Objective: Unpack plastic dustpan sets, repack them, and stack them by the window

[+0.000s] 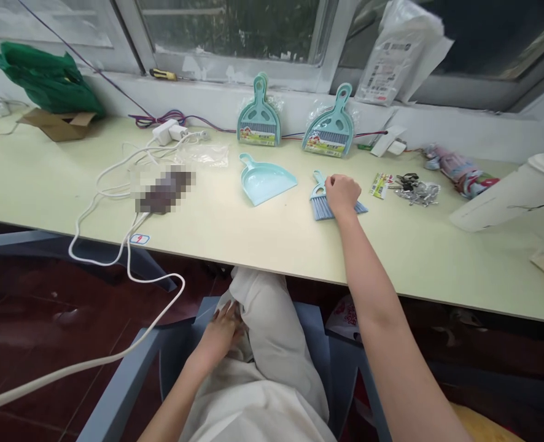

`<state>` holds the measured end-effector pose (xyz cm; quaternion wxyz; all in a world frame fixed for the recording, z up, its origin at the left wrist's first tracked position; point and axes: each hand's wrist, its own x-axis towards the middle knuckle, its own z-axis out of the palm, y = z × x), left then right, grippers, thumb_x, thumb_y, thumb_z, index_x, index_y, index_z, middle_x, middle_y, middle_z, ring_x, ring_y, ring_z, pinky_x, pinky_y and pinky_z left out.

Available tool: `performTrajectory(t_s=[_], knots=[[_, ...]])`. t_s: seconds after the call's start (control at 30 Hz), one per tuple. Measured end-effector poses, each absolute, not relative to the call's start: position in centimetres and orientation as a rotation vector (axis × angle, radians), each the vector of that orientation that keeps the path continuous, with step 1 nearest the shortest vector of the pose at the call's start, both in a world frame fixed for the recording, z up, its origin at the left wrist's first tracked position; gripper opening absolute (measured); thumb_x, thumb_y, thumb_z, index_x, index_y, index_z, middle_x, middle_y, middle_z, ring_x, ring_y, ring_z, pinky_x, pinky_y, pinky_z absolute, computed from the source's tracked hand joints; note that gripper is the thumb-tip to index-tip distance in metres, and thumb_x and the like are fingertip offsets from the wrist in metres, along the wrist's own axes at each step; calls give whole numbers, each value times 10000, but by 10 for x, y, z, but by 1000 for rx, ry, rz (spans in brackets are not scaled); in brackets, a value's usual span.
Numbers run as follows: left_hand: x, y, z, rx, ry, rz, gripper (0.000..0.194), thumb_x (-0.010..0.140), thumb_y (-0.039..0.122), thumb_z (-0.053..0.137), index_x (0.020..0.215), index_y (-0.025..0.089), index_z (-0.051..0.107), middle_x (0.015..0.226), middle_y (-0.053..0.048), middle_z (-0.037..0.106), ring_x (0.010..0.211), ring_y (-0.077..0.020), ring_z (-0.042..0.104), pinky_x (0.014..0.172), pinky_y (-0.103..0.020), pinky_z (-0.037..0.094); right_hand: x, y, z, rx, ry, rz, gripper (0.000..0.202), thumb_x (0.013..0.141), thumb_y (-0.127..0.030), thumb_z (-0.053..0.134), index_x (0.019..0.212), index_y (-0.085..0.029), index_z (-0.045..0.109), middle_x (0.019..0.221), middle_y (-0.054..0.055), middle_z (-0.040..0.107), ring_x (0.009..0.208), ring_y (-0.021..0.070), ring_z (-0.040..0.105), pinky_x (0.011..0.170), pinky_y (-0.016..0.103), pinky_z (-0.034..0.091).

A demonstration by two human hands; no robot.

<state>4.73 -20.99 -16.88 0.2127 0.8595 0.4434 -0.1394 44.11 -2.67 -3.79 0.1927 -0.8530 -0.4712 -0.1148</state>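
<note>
My right hand point(342, 191) is closed over the small teal brush point(322, 207) with blue-grey bristles, which lies on the table; its fingertips are hidden beneath the hand. Left of it, a light teal dustpan point(267, 182) lies flat, handle toward the window. Resting on my lap, my left hand point(226, 325) has its fingers apart and touches the light trousers. Two wrapped dustpan-and-brush sets, one point(259, 116) left and one point(330, 127) right, lean against the wall behind. A small printed card point(381, 185) lies right of the brush.
White cables point(101, 184) cross the table's left side near a blurred dark object point(164, 191). Keys point(417, 189), a folded umbrella point(460, 170) and a white cup point(511, 190) are at right. Against the window stands a plastic packet point(389, 61). A cardboard box point(60, 124) sits far left.
</note>
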Motion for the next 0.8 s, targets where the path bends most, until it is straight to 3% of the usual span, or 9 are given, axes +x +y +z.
performTrajectory(t_s=[0.1, 0.2, 0.3, 0.5, 0.57, 0.67, 0.73, 0.8], knots=[[39, -223, -159, 2441, 1168, -462, 301, 865, 202, 505, 1112, 188, 677, 1472, -135, 415, 1405, -307, 299, 1086, -483, 344, 447, -27, -42, -2450, -1269, -290, 391, 914, -316, 346, 999, -121, 674, 1035, 198, 636, 1003, 300, 526, 803, 403, 387], [40, -228, -159, 2483, 1210, -455, 366, 867, 230, 531, 1218, 198, 627, 1529, -132, 307, 1423, -310, 251, 1098, -501, 321, 451, -27, -47, -2506, -1295, -275, 409, 888, -392, 403, 1033, -98, 647, 1115, 214, 595, 1110, 345, 444, 874, 466, 331], [44, -224, -165, 2462, 1276, -358, 366, 903, 290, 503, 1247, 222, 607, 1554, -115, 253, 1434, -302, 218, 1117, -501, 290, 451, -25, -49, -2524, -1346, -231, 425, 855, -449, 450, 1031, -113, 640, 1137, 196, 579, 1122, 350, 412, 901, 492, 272], [42, -217, -180, 2362, 1264, -112, 330, 944, 338, 422, 1073, 198, 692, 1583, -69, 182, 1452, -302, 137, 1142, -480, 263, 443, -21, -48, -2506, -1369, -137, 375, 794, -423, 505, 993, -154, 674, 1115, 163, 595, 1091, 329, 417, 891, 468, 253], [36, -220, -186, 2332, 1215, -93, 351, 945, 339, 421, 1185, 214, 644, 1597, -62, 104, 1457, -302, 94, 1143, -483, 260, 440, -20, -49, -2505, -1362, -142, 367, 784, -396, 512, 1008, -155, 674, 1126, 162, 595, 1100, 324, 418, 895, 463, 252], [24, -227, -197, 2275, 1161, -131, 482, 956, 360, 397, 1426, 254, 418, 1595, -72, 13, 1460, -278, 67, 1148, -469, 246, 439, -19, -51, -2501, -1351, -161, 366, 780, -382, 517, 1024, -160, 676, 1141, 159, 595, 1104, 318, 426, 907, 468, 247], [16, -231, -201, 2231, 1162, -128, 532, 965, 384, 368, 1480, 263, 311, 1591, -74, 11, 1459, -258, 84, 1151, -440, 245, 438, -19, -53, -2488, -1346, -157, 366, 781, -392, 521, 1023, -170, 682, 1144, 153, 599, 1102, 315, 430, 916, 473, 244], [8, -233, -199, 2206, 1178, -104, 519, 963, 387, 370, 1471, 292, 328, 1588, -54, 62, 1455, -256, 118, 1149, -434, 254, 438, -19, -54, -2465, -1345, -143, 366, 775, -406, 536, 1020, -181, 688, 1144, 146, 603, 1106, 313, 432, 924, 476, 243]])
